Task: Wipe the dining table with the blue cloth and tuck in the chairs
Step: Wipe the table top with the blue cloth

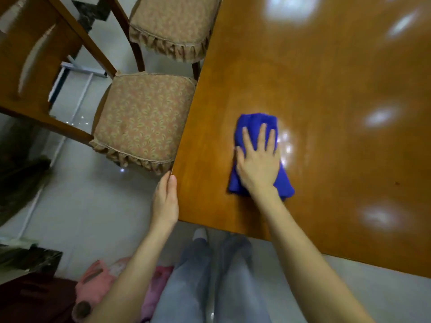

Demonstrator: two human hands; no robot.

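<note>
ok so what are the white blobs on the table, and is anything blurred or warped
Head view: the blobs are light glare on the glossy table, one right beside the blue cloth. Head view, far left: dark shapes smeared. Head view: wide lens stretches the near chair.

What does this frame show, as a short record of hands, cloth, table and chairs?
right hand: flat, fingers straight, pressing on the blue cloth
blue cloth: folded, on the dining table near its corner
left hand: fingers straight, against the table's edge by the corner
chairs: near chair and far chair beside the table, cushioned seats mostly out, not tucked in
</note>
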